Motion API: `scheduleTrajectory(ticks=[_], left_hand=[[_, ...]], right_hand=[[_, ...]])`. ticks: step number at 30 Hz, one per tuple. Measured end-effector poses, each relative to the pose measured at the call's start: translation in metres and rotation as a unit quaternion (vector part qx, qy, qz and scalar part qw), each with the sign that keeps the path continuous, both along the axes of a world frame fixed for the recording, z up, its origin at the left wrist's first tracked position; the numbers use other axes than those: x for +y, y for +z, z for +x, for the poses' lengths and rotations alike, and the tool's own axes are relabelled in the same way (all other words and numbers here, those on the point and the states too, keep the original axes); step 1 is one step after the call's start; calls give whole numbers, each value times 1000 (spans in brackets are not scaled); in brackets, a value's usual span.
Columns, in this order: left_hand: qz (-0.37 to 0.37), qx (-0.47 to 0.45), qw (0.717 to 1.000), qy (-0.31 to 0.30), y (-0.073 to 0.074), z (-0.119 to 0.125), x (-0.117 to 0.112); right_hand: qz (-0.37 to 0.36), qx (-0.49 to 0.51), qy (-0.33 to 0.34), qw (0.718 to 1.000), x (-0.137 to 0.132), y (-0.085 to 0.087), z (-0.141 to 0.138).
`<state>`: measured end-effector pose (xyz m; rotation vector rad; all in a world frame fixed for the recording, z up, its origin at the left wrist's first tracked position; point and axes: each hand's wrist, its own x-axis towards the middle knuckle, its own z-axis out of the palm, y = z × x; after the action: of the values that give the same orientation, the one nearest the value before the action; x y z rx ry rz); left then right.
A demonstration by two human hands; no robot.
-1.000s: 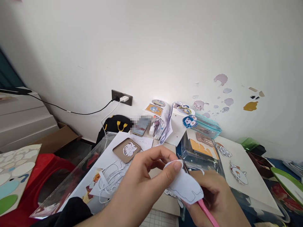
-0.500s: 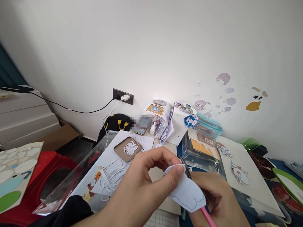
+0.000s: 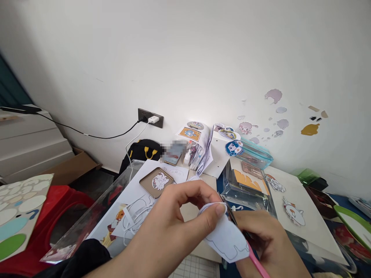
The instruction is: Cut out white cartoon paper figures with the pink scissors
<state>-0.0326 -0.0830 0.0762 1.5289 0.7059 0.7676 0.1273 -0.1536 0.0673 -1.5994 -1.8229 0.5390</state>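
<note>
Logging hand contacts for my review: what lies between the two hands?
In the head view, white paper pinched by the left hand, and pink-handled scissors held in the right hand.

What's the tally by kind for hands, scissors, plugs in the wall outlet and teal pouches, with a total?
Hands: 2 (left hand, right hand)
Scissors: 1
Plugs: 2 (black plug, white plug)
Teal pouch: 1
Total: 6
</note>
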Motion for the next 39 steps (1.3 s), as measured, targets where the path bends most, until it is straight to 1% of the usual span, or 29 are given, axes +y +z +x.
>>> scheduleTrajectory(ticks=[4, 9, 14, 19, 21, 23, 25, 28, 32, 35, 39], left_hand=[[-4, 28, 1000, -14, 3, -4, 1], [-8, 44, 999, -13, 6, -4, 2], [1, 35, 999, -18, 3, -5, 3], [33, 57, 998, 3, -1, -9, 5], [44, 53, 998, 10, -2, -9, 5], [47, 41, 998, 2, -2, -8, 6], [32, 26, 999, -15, -3, -5, 7], [-21, -25, 999, -22, -3, 1, 8], [-89, -87, 991, -51, 0, 6, 10], [-105, -95, 988, -59, 3, 7, 10], [-98, -65, 992, -51, 3, 5, 9]], right_hand=[[-3, -24, -21, 999, -4, -4, 5], [-18, -29, 13, 999, -4, -5, 11], [-29, -26, 34, 999, -2, -4, 15], [-50, -24, 46, 997, -2, 0, 14], [-49, -24, 45, 998, -2, 1, 15], [-40, -21, 44, 998, -2, 3, 15], [-26, -20, 45, 998, -1, 3, 16], [4, -29, 34, 999, -1, 2, 16], [40, -37, 16, 998, -3, -1, 17], [45, -56, 11, 997, -5, -5, 20], [35, -87, -1, 996, -7, -8, 23]])
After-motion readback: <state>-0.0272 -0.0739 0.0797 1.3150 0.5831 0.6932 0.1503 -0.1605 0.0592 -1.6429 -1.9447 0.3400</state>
